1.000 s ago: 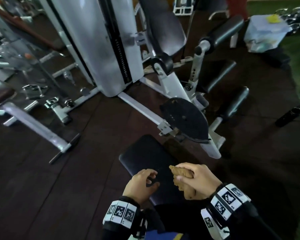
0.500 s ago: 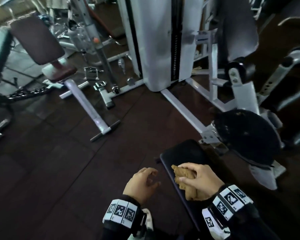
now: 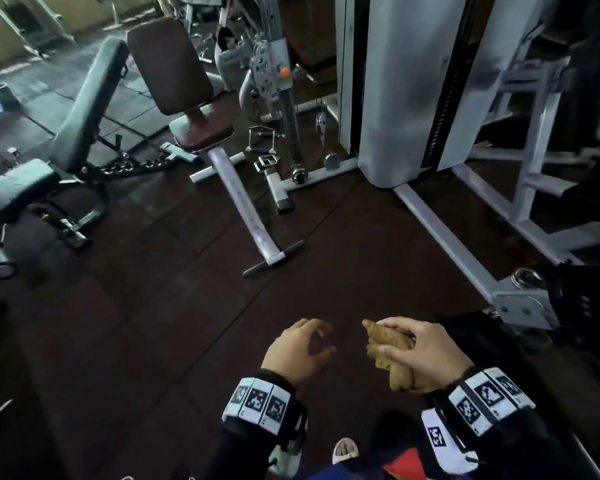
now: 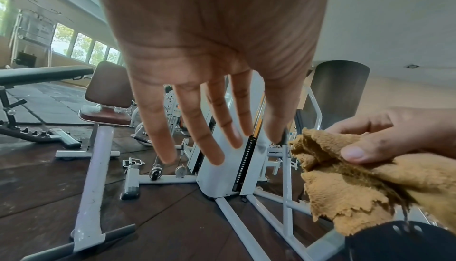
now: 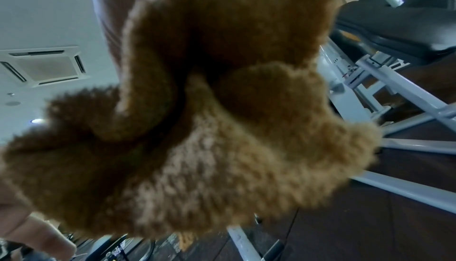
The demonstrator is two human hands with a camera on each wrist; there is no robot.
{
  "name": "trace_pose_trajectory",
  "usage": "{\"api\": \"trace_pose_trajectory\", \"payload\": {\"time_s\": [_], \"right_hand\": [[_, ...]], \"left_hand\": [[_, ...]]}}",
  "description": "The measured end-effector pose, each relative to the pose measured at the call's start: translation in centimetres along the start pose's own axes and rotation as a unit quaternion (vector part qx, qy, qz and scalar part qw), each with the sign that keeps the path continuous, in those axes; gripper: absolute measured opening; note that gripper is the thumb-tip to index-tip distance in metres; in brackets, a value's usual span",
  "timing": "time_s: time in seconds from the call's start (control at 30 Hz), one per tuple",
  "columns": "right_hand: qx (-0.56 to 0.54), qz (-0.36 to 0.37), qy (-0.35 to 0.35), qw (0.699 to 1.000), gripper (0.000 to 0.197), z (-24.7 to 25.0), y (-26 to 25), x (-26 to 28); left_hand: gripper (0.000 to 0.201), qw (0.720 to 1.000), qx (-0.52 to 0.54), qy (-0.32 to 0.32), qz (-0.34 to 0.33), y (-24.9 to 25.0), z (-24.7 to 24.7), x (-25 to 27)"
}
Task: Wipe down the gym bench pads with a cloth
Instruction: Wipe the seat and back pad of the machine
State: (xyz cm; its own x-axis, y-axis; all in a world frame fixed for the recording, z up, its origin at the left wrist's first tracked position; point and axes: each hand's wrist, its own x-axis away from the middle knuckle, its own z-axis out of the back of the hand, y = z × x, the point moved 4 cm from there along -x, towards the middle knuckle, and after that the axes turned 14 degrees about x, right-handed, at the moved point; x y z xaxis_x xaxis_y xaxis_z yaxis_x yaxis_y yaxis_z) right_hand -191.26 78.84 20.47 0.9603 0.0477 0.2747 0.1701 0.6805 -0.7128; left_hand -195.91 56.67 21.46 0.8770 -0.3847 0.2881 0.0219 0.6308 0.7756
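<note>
Tan cloth point(image 3: 392, 355) (bunched) | gripped by right hand point(image 3: 426, 355) | left hand point(image 3: 297, 351) empty

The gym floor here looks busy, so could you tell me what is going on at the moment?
A person is standing among gym machines with a bunched tan cloth gripped in the right hand. The left hand is beside it, holding nothing, fingers loosely spread in the left wrist view. Neither hand touches any pad. Ahead on the dark floor stand a brown-padded seat and a dark incline bench, with a white weight stack to the right. No wiping is under way in this moment.
</note>
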Motion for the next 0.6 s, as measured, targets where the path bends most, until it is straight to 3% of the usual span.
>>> {"api": "trace_pose_trajectory", "payload": {"time_s": [0.27, 0.6], "right_hand": [[-0.002, -0.021, 0.019, 1.000, 0.032, 2.6, 0.9, -6.1], [0.013, -0.058, 0.054, 0.997, 0.034, 10.1, 2.6, -21.9]], "left_hand": [[0.029, 1.000, -0.003, -0.017, 0.001, 0.2, 1.0, -8.3], [0.035, 0.997, -0.046, -0.061, -0.029, 4.0, 4.7, -26.0]]}}
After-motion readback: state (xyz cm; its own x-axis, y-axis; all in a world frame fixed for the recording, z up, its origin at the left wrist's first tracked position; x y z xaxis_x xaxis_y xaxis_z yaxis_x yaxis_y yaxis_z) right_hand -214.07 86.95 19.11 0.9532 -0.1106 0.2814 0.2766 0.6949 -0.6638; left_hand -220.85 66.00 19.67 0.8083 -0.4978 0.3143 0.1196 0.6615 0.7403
